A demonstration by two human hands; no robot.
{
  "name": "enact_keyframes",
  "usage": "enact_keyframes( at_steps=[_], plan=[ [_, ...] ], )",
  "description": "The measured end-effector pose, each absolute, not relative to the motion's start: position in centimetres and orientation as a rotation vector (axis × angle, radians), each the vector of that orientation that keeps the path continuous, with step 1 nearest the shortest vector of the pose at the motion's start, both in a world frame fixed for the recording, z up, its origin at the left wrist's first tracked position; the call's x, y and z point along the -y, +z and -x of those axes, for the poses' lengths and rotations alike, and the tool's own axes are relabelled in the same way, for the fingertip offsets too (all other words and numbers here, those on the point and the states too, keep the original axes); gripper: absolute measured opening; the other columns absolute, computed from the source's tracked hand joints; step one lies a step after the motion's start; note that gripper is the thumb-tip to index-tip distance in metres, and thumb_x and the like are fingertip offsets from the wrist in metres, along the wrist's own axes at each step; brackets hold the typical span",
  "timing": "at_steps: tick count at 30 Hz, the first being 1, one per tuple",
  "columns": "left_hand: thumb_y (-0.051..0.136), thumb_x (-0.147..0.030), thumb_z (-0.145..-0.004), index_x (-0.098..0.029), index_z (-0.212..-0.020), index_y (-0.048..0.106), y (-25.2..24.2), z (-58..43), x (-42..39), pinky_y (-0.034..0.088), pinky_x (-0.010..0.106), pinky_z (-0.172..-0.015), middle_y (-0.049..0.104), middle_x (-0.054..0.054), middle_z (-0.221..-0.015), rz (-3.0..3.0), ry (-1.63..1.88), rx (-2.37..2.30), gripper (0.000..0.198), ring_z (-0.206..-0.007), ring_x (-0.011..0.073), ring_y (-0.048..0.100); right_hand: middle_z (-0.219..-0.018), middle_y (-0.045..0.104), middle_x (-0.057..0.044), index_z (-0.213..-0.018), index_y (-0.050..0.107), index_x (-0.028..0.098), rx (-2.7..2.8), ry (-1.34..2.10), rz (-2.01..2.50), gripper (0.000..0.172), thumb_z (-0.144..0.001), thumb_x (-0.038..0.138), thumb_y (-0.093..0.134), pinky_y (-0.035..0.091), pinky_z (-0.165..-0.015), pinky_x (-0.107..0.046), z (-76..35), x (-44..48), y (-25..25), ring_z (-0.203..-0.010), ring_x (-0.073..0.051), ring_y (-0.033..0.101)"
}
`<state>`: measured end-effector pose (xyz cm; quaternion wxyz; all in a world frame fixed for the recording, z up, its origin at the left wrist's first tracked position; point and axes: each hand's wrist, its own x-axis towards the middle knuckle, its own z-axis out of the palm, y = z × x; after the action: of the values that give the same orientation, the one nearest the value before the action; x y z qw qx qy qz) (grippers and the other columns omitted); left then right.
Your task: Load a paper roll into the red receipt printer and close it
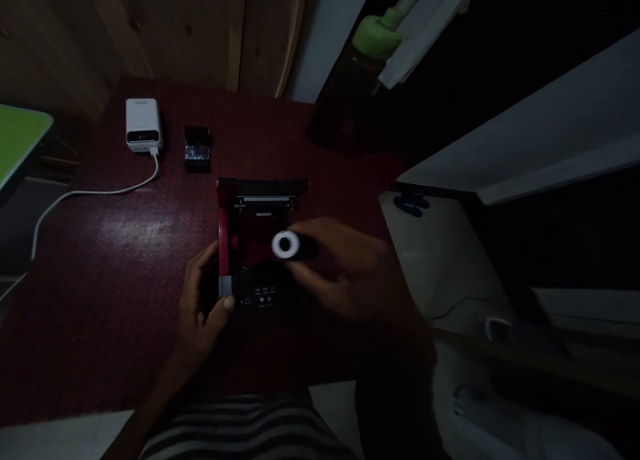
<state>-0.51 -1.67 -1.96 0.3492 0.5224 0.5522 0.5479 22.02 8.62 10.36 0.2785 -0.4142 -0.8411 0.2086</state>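
A table covered with a dark red textured mat (125, 300) fills the centre of the view, set against a wooden panel wall (175, 27). A pale board (430, 247) lies to the right of the mat, and a green panel (20, 140) projects at the left edge. Striped clothing (245, 430) on the person shows at the bottom edge.

A compact black-and-red printer (255, 247) rests on the mat near its centre, with its cover open and its red-lined compartment exposed. The left hand (203, 300) grasps the near left side of the printer, fingers curled around the edge and thumb on the top surface near the front corner. The right hand (345, 267) is closed on a white-rimmed roll (285, 245) with a dark core, holding it at the fingertips above the compartment.

Beyond the printer, a white power bank (143, 123) and a small black box (197, 148) lie on the mat, just apart from each other. A white cable (100, 192) runs from the power bank over the left side of the table. A bottle with a green cap (375, 37) stands in shadow at the upper right.
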Motion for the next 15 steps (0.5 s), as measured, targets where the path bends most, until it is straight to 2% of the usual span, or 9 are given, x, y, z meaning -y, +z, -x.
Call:
enact_keyframes(
  at_steps=[4, 7, 11, 15],
  plan=[
    [0.071, -0.054, -0.107, -0.036, -0.169, 0.057, -2.1, 0.4, 1.7, 0.047, 0.053, -0.129, 0.061, 0.008, -0.167, -1.329, 1.444, -1.434, 0.066, -0.155, 0.0358, 0.057, -0.113, 0.084, 0.0, -0.117, 0.077, 0.029, 1.698, 0.635, 1.305, 0.027, -0.092, 0.03, 0.086, 0.065, -0.101, -0.043, -26.2, -10.7, 6.5, -0.108, -0.024, 0.081],
    [0.071, -0.053, -0.107, -0.037, -0.169, 0.058, -2.1, 0.4, 1.7, 0.047, 0.052, -0.13, 0.061, 0.007, -0.169, -1.305, 1.431, -1.444, 0.066, -0.156, 0.0356, 0.056, -0.106, 0.082, -0.001, -0.11, 0.072, 0.027, 1.499, 0.844, 1.365, 0.034, -0.084, 0.042, 0.088, 0.066, -0.095, -0.045, -26.8, -12.7, 1.9, -0.101, -0.025, 0.08],
    [0.072, -0.056, -0.105, -0.035, -0.169, 0.057, -1.8, 0.4, 1.7, 0.046, 0.053, -0.13, 0.059, 0.008, -0.171, -1.268, 1.406, -1.447, 0.069, -0.158, 0.0375, 0.054, -0.107, 0.083, -0.004, -0.107, 0.072, 0.027, 1.509, 0.867, 1.401, 0.03, -0.083, 0.041, 0.082, 0.064, -0.097, -0.046, -25.9, -13.7, -2.8, -0.103, -0.026, 0.079],
    [0.073, -0.059, -0.104, -0.036, -0.167, 0.059, -1.7, 0.3, 1.6, 0.05, 0.055, -0.128, 0.062, 0.008, -0.168, -1.268, 1.412, -1.473, 0.069, -0.156, 0.039, 0.057, -0.113, 0.084, -0.006, -0.11, 0.075, 0.026, 1.528, 0.856, 1.425, 0.029, -0.085, 0.04, 0.08, 0.061, -0.104, -0.05, -25.7, -13.6, -4.3, -0.109, -0.029, 0.078]
  ],
)
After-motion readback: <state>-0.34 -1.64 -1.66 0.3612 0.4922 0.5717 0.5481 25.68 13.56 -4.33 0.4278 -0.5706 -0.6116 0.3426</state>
